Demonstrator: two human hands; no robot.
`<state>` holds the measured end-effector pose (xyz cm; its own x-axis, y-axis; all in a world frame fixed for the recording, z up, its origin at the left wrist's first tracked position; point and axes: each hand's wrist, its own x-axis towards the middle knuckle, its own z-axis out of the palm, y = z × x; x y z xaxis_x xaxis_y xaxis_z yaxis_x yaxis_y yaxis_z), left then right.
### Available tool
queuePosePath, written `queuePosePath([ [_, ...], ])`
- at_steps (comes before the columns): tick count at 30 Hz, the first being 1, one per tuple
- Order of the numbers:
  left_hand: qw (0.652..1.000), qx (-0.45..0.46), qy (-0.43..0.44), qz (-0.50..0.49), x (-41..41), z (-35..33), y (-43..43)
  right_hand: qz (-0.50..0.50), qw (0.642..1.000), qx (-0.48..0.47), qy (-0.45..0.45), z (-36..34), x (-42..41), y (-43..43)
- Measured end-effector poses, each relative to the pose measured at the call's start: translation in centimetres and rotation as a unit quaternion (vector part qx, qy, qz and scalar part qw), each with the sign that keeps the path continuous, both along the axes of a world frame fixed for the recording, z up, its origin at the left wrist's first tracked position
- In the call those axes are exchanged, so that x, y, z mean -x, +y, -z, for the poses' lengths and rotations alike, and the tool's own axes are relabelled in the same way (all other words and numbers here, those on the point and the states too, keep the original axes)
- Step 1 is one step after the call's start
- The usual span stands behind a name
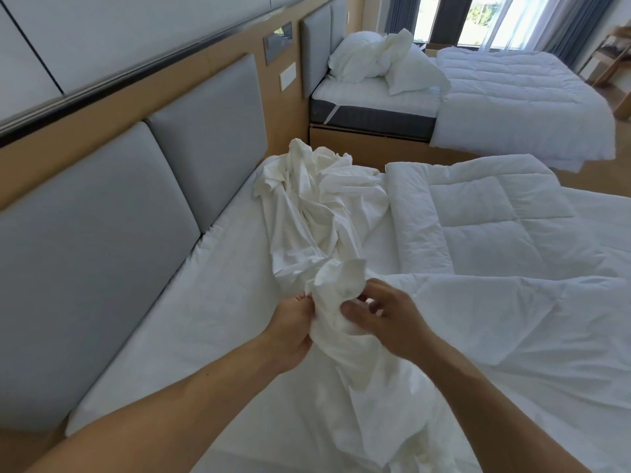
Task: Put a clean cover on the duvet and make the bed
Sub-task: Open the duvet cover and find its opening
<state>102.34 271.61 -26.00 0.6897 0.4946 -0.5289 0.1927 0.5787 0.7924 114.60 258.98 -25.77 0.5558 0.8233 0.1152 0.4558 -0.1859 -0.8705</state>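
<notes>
A crumpled white duvet cover (317, 206) lies in a bunched strip across the near bed (191, 302), running from the headboard side down toward me. My left hand (290, 332) grips a gathered part of the cover from the left. My right hand (386, 319) pinches the same bunch from the right, thumb and fingers curled into the cloth. The quilted white duvet (495, 233), without a cover, lies rumpled over the right half of the bed, its folded edge next to the cover.
Grey padded headboard panels (102, 233) line the wall on the left. A second bed (512, 97) stands beyond a narrow gap, with pillows (382, 59) piled at its head and a duvet on it. Curtained windows are at the back.
</notes>
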Motion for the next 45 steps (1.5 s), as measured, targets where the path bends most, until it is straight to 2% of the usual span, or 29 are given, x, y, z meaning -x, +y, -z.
queuePosePath([
  [5,1.000,-0.012,-0.006,0.020,-1.1,-0.9,-1.0,-0.077,0.977,-0.068,-0.188,0.1,2.4,0.1],
  [7,0.999,-0.018,-0.008,0.027,-1.1,-0.8,-1.2,-0.118,0.982,-0.045,-0.142,-0.8,2.1,-0.3],
  [9,0.999,-0.025,-0.021,0.037,-1.0,-0.8,-1.3,-0.131,0.991,-0.024,0.028,-1.9,1.6,-0.7],
  [10,0.998,-0.025,-0.027,0.041,-1.0,-0.8,-1.4,-0.100,0.989,-0.037,0.099,-1.9,1.2,-0.9],
  [11,0.998,-0.021,-0.031,0.048,-0.9,-0.9,-1.4,-0.045,0.991,-0.050,0.113,-1.8,0.9,-0.9],
  [13,0.998,-0.004,-0.033,0.055,-1.0,-1.0,-1.6,0.029,0.997,-0.019,0.062,-0.9,0.0,-1.1],
  [16,0.998,0.020,-0.027,0.045,-1.0,-1.3,-1.8,0.011,0.992,0.111,0.061,0.3,-0.3,-0.9],
  [18,0.999,0.020,-0.018,0.035,-1.1,-0.9,-1.8,0.016,0.987,0.155,0.047,0.9,0.4,-0.4],
  [21,0.999,0.031,-0.011,0.032,-1.0,-0.6,-1.9,0.068,0.990,0.118,0.027,2.1,1.8,0.2],
  [24,0.998,0.022,-0.006,0.050,-1.2,-0.6,-2.3,0.102,0.990,0.062,0.069,3.2,2.7,0.4],
  [28,1.000,0.024,0.014,0.007,-1.2,0.4,-1.9,0.160,0.970,-0.012,0.185,1.9,2.3,0.5],
  [30,0.996,-0.025,0.088,-0.023,-0.7,2.3,-1.4,0.191,0.951,-0.065,0.234,1.1,1.3,0.4],
  [33,0.965,-0.141,0.219,0.037,0.2,4.9,-1.7,0.175,0.959,-0.066,0.214,0.9,1.1,0.7],
  [35,0.952,-0.125,0.257,0.113,0.2,5.3,-1.9,0.171,0.961,-0.056,0.211,1.6,1.5,0.7],
  [37,0.916,-0.158,0.287,0.231,0.0,4.7,-1.4,0.170,0.963,-0.057,0.200,2.4,1.6,0.5],
  [39,0.855,-0.273,0.302,0.321,0.0,4.0,0.2,0.169,0.965,-0.061,0.192,2.7,1.3,0.2],
  [40,0.831,-0.342,0.309,0.312,0.0,3.3,1.1,0.172,0.965,-0.065,0.189,2.7,1.1,0.1],
  [41,0.828,-0.397,0.293,0.268,0.0,2.5,2.0,0.174,0.966,-0.067,0.181,2.7,0.9,0.0],
  [42,0.851,-0.416,0.254,0.196,0.0,1.5,2.6,0.173,0.968,-0.065,0.171,2.8,0.8,0.0],
  [43,0.892,-0.392,0.194,0.117,0.0,0.2,3.0,0.167,0.970,-0.062,0.162,2.9,0.7,0.1],
  [45,0.966,-0.234,0.092,0.052,-0.5,-2.3,2.5,0.152,0.975,-0.051,0.153,2.9,0.8,0.4],
])
